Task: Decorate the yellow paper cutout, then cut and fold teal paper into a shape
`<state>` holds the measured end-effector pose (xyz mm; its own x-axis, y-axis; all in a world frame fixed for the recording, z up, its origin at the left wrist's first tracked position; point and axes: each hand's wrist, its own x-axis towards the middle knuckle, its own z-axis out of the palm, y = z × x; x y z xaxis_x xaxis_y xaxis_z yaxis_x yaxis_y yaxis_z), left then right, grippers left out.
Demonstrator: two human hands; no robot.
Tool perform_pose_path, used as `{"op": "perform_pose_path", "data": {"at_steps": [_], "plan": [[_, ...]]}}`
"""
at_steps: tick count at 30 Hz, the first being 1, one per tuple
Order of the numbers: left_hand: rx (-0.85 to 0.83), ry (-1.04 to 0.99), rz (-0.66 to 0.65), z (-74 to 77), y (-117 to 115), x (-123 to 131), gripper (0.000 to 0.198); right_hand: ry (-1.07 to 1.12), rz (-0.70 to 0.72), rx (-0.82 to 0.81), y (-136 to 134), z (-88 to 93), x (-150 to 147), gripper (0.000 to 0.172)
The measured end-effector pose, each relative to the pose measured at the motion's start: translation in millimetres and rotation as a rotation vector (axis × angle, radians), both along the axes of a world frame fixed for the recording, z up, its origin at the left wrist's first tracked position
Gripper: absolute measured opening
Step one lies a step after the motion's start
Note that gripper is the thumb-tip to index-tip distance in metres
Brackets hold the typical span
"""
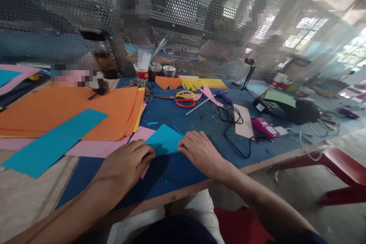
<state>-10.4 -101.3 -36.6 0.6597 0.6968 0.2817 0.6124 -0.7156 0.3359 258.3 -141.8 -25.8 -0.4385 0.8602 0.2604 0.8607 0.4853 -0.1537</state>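
The left hand point(128, 164) and right hand point(200, 152), equally near, pinch the teal paper point(164, 140) from eight and four o'clock.

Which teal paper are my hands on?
The small teal piece, touched by the left hand and right hand; the long teal strip lies untouched over the orange sheets.

On my feed, a perforated metal screen point(183, 26) stands right behind the blue surface point(200, 122) and spans the whole back of the view. Blurred shapes show through its holes. To the right, bright daylight comes through tall windows point(304, 32). A red plastic chair point(343, 167) stands on the grey floor point(300, 202), just beside the surface's wooden edge.
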Motion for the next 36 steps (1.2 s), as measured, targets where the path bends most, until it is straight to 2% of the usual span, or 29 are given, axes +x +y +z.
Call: {"op": "perform_pose_path", "data": {"at_steps": [5, 8, 11, 16, 18, 24, 28, 31, 34, 36], "plan": [[0.044, 0.015, 0.000, -3.2, 4, 0, 0.038, 0.057, -0.046, -0.053, 3, 0.3, -1, 0.013], [0.158, 0.078, -0.045, -7.0, 2, 0, 0.036, 0.052, -0.055, -0.055, 2, 0.8, -1, 0.013], [0.296, 0.134, -0.076, -12.2, -6, 0, 0.033, 0.033, -0.059, -0.032, 1, 0.7, -2, 0.012], [0.481, 0.193, -0.050, -17.8, -25, 2, 0.043, -0.017, -0.058, 0.011, -1, 1.6, -4, 0.010], [0.525, 0.195, -0.048, -17.9, -30, 4, 0.040, -0.028, -0.058, 0.019, -2, 1.7, -5, 0.010], [0.511, 0.190, -0.005, -13.5, -41, 10, 0.034, -0.111, -0.034, 0.098, -4, -1.3, -6, 0.010], [0.480, 0.146, 0.057, -11.8, -49, 14, 0.044, -0.216, 0.024, 0.177, -10, 0.5, -9, 0.011], [0.470, 0.131, 0.053, -12.4, -54, 15, 0.049, -0.177, 0.070, 0.125, -19, 5.2, -16, 0.013], [0.469, 0.120, 0.059, -14.4, -56, 14, 0.045, -0.091, 0.132, 0.064, -28, 7.1, -27, 0.022], [0.466, 0.115, 0.068, -15.6, -58, 14, 0.043, -0.055, 0.118, 0.047, -32, 5.0, -33, 0.026]]}}
